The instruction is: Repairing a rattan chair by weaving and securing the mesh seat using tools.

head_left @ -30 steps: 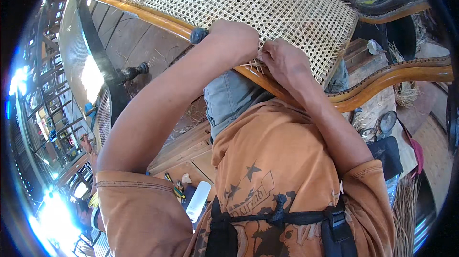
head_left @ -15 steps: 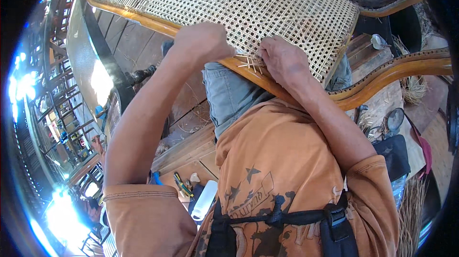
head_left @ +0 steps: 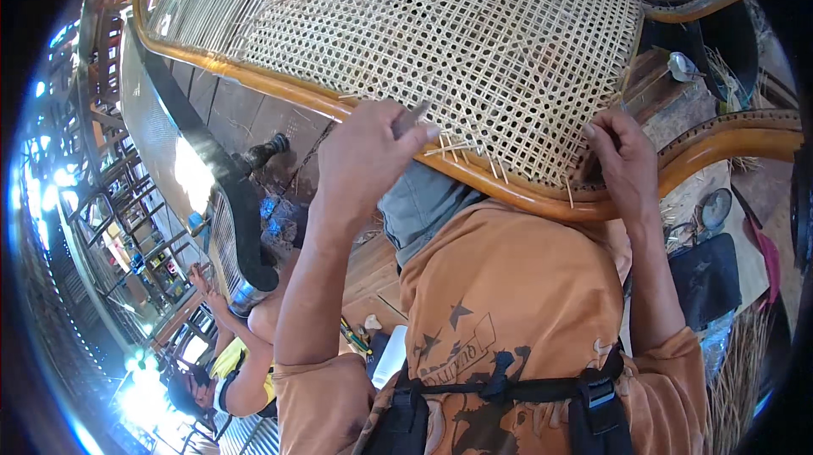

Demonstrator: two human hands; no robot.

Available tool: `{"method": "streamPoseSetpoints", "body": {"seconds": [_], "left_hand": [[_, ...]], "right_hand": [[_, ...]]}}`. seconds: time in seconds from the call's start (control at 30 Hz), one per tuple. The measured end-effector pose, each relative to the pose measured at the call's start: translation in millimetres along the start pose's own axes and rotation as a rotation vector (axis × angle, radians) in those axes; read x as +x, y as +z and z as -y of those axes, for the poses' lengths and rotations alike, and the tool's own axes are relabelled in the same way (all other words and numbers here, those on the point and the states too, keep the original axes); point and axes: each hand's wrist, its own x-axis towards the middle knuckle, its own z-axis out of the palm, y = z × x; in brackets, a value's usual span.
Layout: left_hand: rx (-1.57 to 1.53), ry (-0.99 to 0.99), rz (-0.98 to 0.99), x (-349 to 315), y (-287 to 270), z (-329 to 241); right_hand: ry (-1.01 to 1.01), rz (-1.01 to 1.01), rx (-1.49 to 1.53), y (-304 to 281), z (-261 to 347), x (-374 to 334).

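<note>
Left hand [head_left: 360, 158] first: thumb and forefinger pinched on a thin grey tool [head_left: 412, 119], tip up and clear of the fist, probably so the edge stays in plain sight. Over to the right hand [head_left: 627, 163], fingers bent at the near right corner of the cane panel [head_left: 474, 57]; whether it pinches a strand, I cannot tell. Between the two, loose cane ends [head_left: 453, 148] poke out over the golden wooden rail [head_left: 271, 85]. And that panel sits right in front of the person, rail against a grey trouser leg [head_left: 423, 205], which seems to steady it at working height. Farther right, a curved wooden arm [head_left: 728, 146]; below it, a black pouch [head_left: 703, 277] and bundled strands [head_left: 737, 387], likely kept within reach.
</note>
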Motion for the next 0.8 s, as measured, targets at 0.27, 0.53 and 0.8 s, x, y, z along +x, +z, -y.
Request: {"method": "streamPoseSetpoints", "body": {"seconds": [0.27, 0.53, 0.8], "left_hand": [[0.255, 0.139, 0.124, 8, 7, -5], [0.063, -0.079, 0.269, 16, 3, -7], [-0.024, 0.104, 0.181, 8, 15, 8]], "right_hand": [[0.118, 0.103, 0.02, 7, -10, 9], [0.168, 0.115, 0.056, 8, -7, 11], [0.145, 0.093, 0.032, 8, -12, 13]]}}
